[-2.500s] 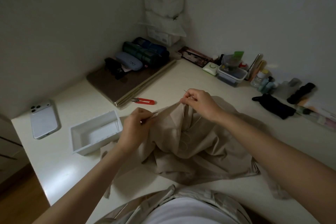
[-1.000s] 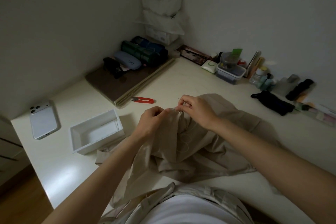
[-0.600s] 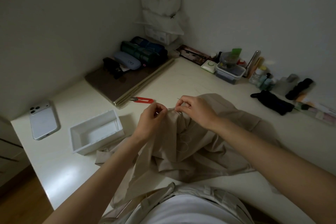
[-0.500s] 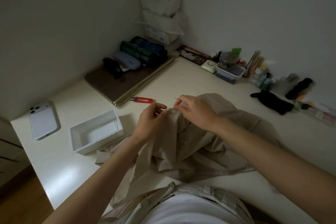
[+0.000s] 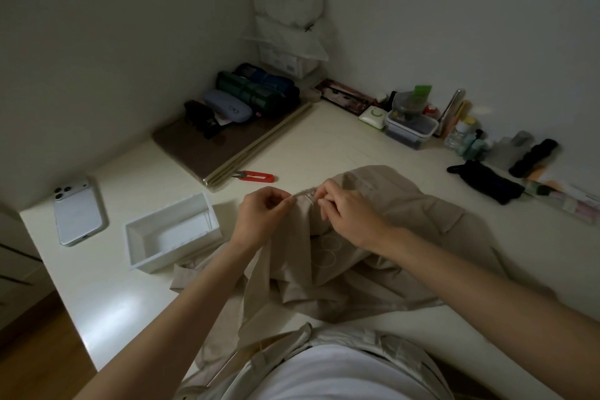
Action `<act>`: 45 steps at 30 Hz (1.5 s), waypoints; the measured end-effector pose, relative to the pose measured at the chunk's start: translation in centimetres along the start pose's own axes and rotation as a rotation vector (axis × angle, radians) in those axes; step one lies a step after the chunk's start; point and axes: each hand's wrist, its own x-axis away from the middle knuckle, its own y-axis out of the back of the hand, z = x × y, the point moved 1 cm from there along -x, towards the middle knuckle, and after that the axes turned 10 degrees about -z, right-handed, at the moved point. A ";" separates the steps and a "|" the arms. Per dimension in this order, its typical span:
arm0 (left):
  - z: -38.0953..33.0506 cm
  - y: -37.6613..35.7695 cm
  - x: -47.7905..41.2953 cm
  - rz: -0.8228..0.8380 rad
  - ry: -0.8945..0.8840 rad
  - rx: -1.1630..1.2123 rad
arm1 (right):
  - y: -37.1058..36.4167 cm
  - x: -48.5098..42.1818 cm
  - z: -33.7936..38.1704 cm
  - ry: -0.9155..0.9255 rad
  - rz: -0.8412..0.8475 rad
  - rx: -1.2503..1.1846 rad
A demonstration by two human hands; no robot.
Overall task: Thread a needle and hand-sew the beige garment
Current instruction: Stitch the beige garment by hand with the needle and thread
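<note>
Beige garment (image 5: 324, 269): its raised edge spans from your pinching left hand (image 5: 263, 216) to your pinching right hand (image 5: 349, 216); needle indiscernible.

I'm failing to make out the needle: the fingers of my right hand (image 5: 349, 216) are covering the garment (image 5: 422, 224) edge they're pinching. My left hand (image 5: 259, 216) is hiding its own pinch. My forearms (image 5: 470, 276) are masking cloth below, and the clutter (image 5: 566, 201) is running off the right edge.
</note>
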 end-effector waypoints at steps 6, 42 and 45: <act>0.0 0.1 0.0 -0.017 -0.031 0.026 | -0.3 -0.1 -0.1 -0.018 0.027 0.002; -0.6 -0.4 1.6 -0.094 -0.304 -0.163 | -2.1 -0.1 1.8 -0.109 0.025 -0.081; -0.3 -0.5 1.6 -0.103 -0.332 -0.201 | -2.0 0.3 1.6 -0.093 0.092 -0.072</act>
